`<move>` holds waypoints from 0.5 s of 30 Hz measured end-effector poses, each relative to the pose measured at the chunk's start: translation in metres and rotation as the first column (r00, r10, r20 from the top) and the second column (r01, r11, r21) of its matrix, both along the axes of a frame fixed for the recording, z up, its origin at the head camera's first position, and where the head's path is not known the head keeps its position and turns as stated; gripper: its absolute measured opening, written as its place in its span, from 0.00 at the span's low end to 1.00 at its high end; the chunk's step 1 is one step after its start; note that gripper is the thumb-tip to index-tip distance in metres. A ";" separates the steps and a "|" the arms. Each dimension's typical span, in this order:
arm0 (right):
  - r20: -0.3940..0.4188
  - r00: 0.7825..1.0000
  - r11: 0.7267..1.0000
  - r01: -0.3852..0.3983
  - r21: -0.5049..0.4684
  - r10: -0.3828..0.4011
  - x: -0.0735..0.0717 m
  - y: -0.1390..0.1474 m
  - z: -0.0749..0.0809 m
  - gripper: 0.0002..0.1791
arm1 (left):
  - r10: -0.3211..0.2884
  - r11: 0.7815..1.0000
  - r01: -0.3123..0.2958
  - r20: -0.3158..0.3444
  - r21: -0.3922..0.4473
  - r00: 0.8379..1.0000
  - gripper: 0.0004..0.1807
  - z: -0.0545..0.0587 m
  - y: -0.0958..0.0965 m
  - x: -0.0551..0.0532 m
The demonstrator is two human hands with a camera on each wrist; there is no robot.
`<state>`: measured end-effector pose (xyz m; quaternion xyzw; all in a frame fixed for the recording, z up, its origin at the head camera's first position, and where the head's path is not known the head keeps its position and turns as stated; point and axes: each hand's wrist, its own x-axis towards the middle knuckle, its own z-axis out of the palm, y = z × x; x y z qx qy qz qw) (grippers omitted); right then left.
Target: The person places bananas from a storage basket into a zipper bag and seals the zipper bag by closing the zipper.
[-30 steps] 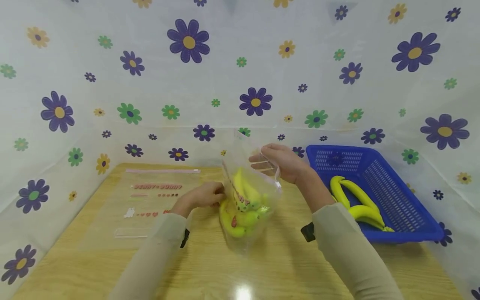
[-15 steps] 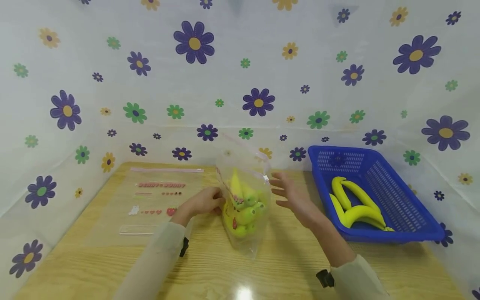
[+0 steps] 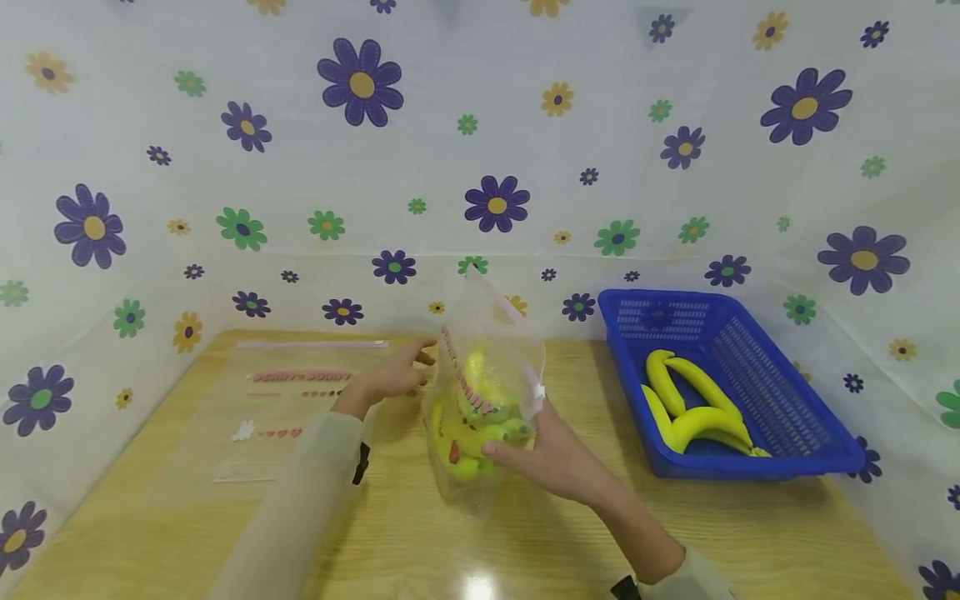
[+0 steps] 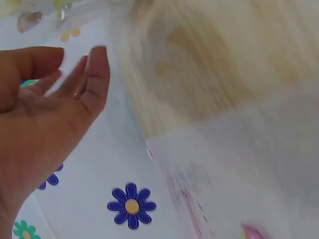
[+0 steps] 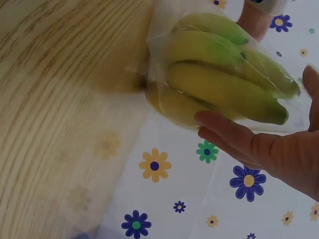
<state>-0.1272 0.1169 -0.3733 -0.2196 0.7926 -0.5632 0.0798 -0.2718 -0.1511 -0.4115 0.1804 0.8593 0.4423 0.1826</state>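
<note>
A clear zip bag (image 3: 459, 367) with pink lettering stands at mid-table, its top gaping. Inside it lies a bunch of yellow-green bananas (image 5: 219, 87). My right hand (image 3: 566, 462) rests against the bag's right side, thumb over the front. In the right wrist view, the long fingers of my right hand (image 5: 284, 154) lie nearly straight along the bananas' lower side, the thumb spread wide. To the left of the bag is my left hand (image 3: 393, 371), fingers loosely bent and holding nothing. The left wrist view shows my left hand (image 4: 45, 119) with a gap between thumb and fingers.
Several loose bananas (image 3: 705, 425) lie in a blue plastic basket (image 3: 817, 417) at the right. A flat zip bag (image 3: 300, 408) with a pink zip strip lies on the wooden table (image 3: 405, 542) at the left. A flower-patterned sheet (image 3: 435, 150) rises behind the table.
My right hand has come off the bag's upper edge, dropped lower, and now touches its right side. My left hand has let go of the left side and moved slightly up and left.
</note>
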 end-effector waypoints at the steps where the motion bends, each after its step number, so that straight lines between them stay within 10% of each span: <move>1: -0.014 1.000 1.000 0.015 -0.003 -0.016 -0.001 -0.001 -0.001 0.49 | -0.013 1.000 0.013 -0.017 0.017 1.000 0.40 0.002 0.002 -0.002; 6: 0.036 0.997 0.998 0.069 -0.009 -0.068 -0.013 0.009 -0.001 0.40 | -0.100 0.993 0.102 -0.036 0.054 0.994 0.36 0.006 0.011 -0.005; 15: 0.177 0.983 0.977 0.077 -0.197 -0.042 -0.043 0.034 0.006 0.31 | -0.042 0.999 0.041 0.038 0.025 0.998 0.25 -0.001 -0.017 0.003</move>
